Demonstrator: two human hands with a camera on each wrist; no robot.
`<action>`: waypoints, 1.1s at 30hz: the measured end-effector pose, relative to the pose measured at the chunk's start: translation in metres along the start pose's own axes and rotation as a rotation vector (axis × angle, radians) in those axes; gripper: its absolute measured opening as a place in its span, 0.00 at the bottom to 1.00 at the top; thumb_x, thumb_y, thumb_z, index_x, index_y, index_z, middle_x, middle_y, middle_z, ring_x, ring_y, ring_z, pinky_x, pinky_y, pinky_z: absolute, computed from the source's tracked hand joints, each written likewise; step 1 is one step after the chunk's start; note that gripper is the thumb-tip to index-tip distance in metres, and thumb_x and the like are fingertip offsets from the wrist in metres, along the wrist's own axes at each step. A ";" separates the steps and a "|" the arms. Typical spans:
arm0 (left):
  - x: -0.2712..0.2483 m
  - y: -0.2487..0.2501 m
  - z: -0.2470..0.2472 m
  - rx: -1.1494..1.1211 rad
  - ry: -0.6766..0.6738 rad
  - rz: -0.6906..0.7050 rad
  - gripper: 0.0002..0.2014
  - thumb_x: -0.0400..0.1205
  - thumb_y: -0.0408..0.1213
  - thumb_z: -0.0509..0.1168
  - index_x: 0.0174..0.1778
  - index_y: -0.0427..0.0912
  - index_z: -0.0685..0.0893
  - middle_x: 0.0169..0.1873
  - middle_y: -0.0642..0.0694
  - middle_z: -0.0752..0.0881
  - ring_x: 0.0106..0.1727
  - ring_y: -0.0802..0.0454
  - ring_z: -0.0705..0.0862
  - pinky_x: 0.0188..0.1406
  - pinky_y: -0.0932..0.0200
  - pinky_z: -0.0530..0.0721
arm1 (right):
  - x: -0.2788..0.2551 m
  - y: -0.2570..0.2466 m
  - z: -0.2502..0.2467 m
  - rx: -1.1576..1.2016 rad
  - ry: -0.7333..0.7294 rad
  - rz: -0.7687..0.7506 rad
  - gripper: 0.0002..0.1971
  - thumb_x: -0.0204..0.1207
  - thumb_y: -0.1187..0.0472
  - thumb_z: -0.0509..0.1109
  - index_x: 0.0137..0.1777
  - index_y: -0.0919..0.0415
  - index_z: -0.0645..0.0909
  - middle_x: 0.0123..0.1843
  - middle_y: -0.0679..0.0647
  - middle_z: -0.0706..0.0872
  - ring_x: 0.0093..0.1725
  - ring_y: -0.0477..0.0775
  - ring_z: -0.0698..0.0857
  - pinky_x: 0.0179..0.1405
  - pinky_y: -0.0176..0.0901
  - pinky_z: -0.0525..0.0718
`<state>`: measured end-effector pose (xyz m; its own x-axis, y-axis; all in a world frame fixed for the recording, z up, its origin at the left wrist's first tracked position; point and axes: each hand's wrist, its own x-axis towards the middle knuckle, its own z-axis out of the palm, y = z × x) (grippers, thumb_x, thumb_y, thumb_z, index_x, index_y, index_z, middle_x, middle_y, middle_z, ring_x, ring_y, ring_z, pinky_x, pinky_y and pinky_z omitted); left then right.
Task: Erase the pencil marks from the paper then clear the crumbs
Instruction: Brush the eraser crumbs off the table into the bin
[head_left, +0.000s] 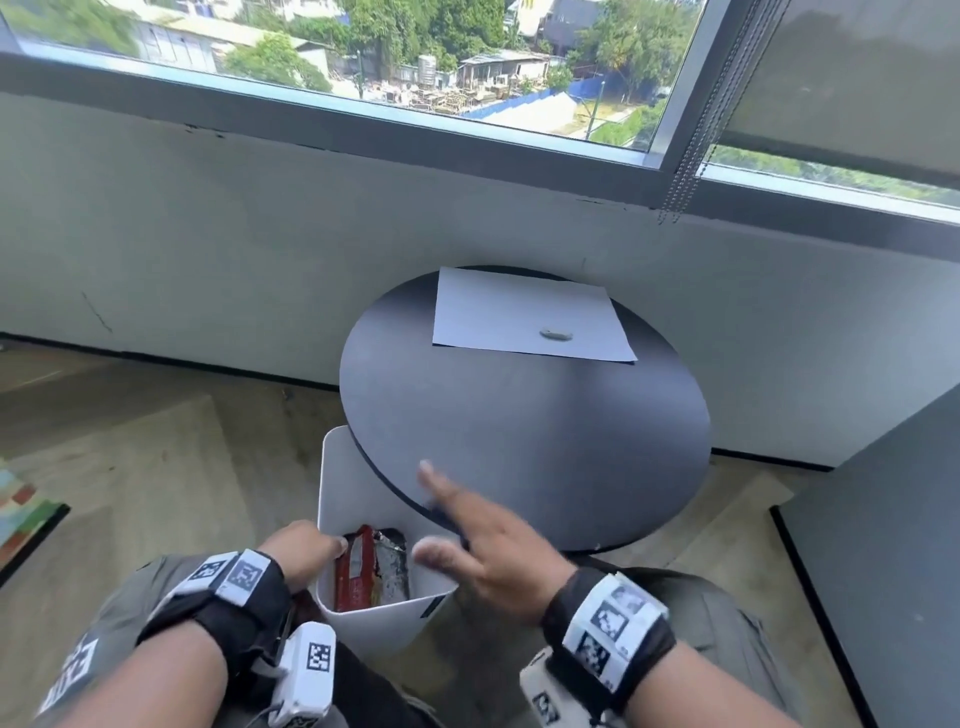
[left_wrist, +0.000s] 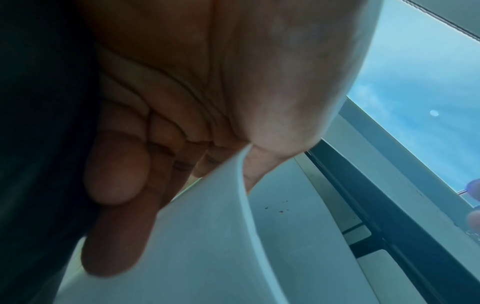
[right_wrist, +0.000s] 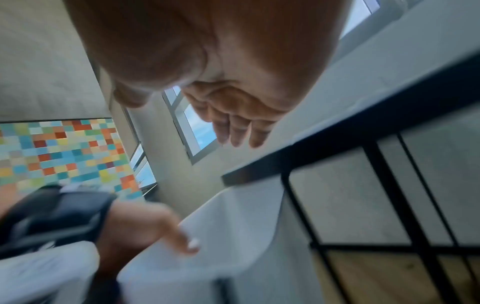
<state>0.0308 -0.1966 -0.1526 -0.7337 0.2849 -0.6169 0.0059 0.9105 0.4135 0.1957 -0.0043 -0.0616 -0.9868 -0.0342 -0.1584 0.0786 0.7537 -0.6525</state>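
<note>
1. White paper (head_left: 527, 319) lies flat on the far side of the round black table (head_left: 545, 441), with its far edge at the table's rim.
2. On the paper, toward its near right part, sits a small grey eraser (head_left: 555, 333). It touches nothing else.
3. No pencil marks show on the paper from the head view. Crumbs are too small to tell.
4. Under the near left edge of the table a white bin (head_left: 384, 618) is held up. Part of it is hidden below the tabletop.
5. Inside the bin lie a red wrapper (head_left: 356, 569) and a shiny silver wrapper (head_left: 393, 569).
6. The left hand (head_left: 304, 551) grips the bin's near left rim, thumb inside and fingers on the outside wall.
7. The right hand (head_left: 483, 540) is over the near edge of the table and the bin, fingers spread and straight, holding nothing. It looks blurry.
8. Both wrists wear black straps with black-and-white square tags.
</note>
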 end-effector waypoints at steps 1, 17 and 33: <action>0.000 -0.001 0.000 0.002 -0.003 0.003 0.15 0.85 0.44 0.63 0.59 0.37 0.87 0.56 0.38 0.89 0.56 0.43 0.87 0.55 0.57 0.83 | 0.007 0.007 -0.016 0.054 0.098 0.028 0.41 0.78 0.31 0.58 0.87 0.46 0.49 0.87 0.43 0.56 0.84 0.39 0.54 0.84 0.43 0.53; 0.006 0.001 0.002 0.036 -0.031 0.038 0.16 0.87 0.41 0.60 0.59 0.32 0.86 0.60 0.32 0.87 0.61 0.39 0.86 0.53 0.56 0.81 | 0.104 0.035 -0.047 -0.617 -0.204 0.296 0.53 0.65 0.17 0.48 0.85 0.47 0.43 0.88 0.49 0.40 0.86 0.66 0.41 0.78 0.75 0.50; -0.004 0.005 0.001 0.021 -0.007 0.046 0.19 0.88 0.43 0.60 0.66 0.34 0.84 0.64 0.36 0.86 0.63 0.41 0.85 0.55 0.59 0.81 | 0.016 0.062 -0.017 -0.398 0.095 0.560 0.45 0.76 0.24 0.41 0.87 0.50 0.41 0.87 0.46 0.32 0.85 0.62 0.33 0.80 0.70 0.37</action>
<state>0.0349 -0.1925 -0.1487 -0.7277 0.3282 -0.6023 0.0537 0.9026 0.4271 0.1828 0.0533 -0.0921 -0.8222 0.4742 -0.3148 0.5398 0.8250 -0.1671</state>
